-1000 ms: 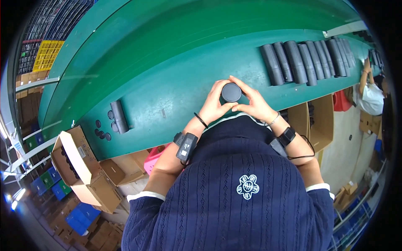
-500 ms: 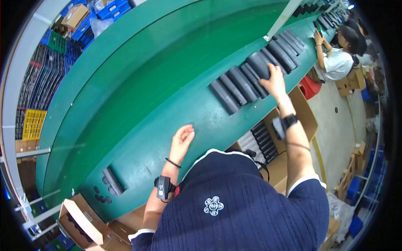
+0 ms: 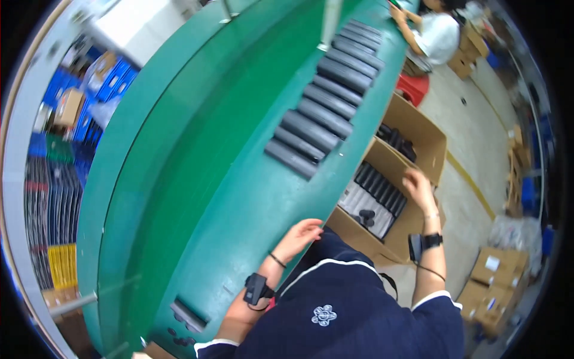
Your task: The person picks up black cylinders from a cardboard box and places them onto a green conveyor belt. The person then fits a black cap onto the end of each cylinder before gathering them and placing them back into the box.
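My left hand [image 3: 300, 236] hovers over the near edge of the green bench, its fingers loosely stretched and nothing in them. Beside the rim of an open cardboard box [image 3: 335, 228] my right hand [image 3: 420, 184] is raised, fingers slightly bent and apart, with nothing visible in it. Inside that box lie a row of black tubes [image 3: 380, 190], pale packing and a small black dumbbell-shaped piece [image 3: 366, 217]. On the bench, ahead of my left hand, a row of dark grey cylinders [image 3: 311, 128] lies side by side, running toward the far end.
Another box section [image 3: 412, 119] beyond holds more black pieces. A single dark cylinder [image 3: 189, 315] and several small black discs [image 3: 180, 338] lie at the bench's lower left. A white post [image 3: 329, 27] stands on the bench. At the far right, a co-worker [image 3: 436, 36] is by a red stool [image 3: 412, 88].
My right hand has left the cylinders and come back over the box. My left hand keeps over the bench edge. The view has turned to the right and the box shows more.
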{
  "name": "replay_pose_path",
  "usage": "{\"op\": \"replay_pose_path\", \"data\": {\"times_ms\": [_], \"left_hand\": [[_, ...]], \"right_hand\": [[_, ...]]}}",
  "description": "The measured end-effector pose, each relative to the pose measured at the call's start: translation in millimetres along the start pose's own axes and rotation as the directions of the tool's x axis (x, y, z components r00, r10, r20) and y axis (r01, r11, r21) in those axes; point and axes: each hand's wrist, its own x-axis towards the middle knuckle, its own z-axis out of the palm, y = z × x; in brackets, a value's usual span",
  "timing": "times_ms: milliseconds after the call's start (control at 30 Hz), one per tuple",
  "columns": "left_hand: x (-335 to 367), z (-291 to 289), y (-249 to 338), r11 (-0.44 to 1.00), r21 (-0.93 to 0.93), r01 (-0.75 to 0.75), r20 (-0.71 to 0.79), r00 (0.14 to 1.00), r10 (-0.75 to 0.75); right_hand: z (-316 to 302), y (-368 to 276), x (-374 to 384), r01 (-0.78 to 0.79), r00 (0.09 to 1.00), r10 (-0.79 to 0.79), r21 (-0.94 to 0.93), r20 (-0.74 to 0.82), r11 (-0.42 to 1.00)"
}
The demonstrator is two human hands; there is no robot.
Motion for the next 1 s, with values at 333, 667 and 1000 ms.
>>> {"op": "replay_pose_path", "data": {"times_ms": [333, 667, 1000], "left_hand": [[162, 90, -68, 0.835, 0.156, 0.528, 0.045, 0.840, -0.540], [345, 62, -260, 0.598, 0.740, 0.309, -0.106, 0.931, -0.350], [514, 72, -390, -0.129, 0.856, -0.501, 0.217, 0.573, -0.790]], "right_hand": [[8, 163, -203, -0.696, 0.616, 0.671, -0.113, 0.414, 0.709], [108, 358, -190, -0.489, 0.587, 0.470, -0.174, 0.659, 0.855], [288, 518, -202, -0.436, 0.542, 0.502, -0.285, 0.674, 0.853]]}}
